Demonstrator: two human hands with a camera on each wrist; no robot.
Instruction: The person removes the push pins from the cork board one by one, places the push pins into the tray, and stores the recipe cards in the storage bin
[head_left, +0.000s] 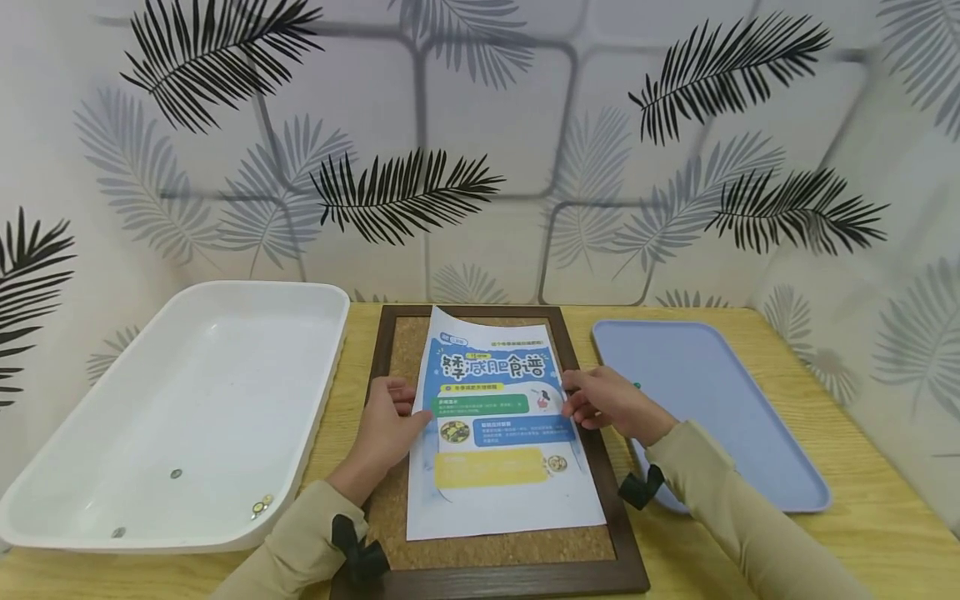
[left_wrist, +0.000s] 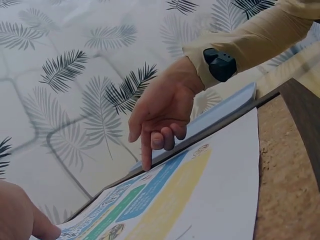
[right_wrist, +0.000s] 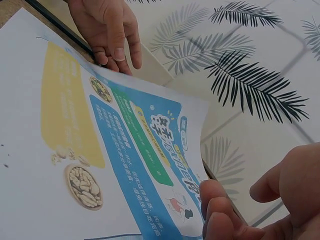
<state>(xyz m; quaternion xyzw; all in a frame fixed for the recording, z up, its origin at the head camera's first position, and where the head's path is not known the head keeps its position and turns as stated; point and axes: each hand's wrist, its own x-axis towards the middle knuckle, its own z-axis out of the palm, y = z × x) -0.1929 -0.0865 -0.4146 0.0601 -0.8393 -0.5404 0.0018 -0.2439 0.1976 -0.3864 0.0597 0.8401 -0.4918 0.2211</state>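
Note:
A printed paper poster (head_left: 510,508) with blue, green and yellow blocks lies on a brown-framed cork board (head_left: 540,546). The sheet's upper left corner curls up off the cork. At the left edge of the sheet is my left hand (head_left: 386,433), its thumb reaching the paper and its other fingers loosely bent beside it. My right hand (head_left: 611,404) is at the opposite edge, with fingertips against the paper. In the right wrist view, the right thumb (right_wrist: 270,187) stands apart from the bent fingers. The left wrist view shows the right index finger (left_wrist: 146,150) pointing down at the edge.
To the left stands a large white tub (head_left: 225,400) with a few small round metal pieces (head_left: 258,506) inside. A blue tray (head_left: 720,392) lies at the right, partly behind my right forearm. The wooden table (head_left: 855,475) meets a leaf-patterned backdrop (head_left: 480,125).

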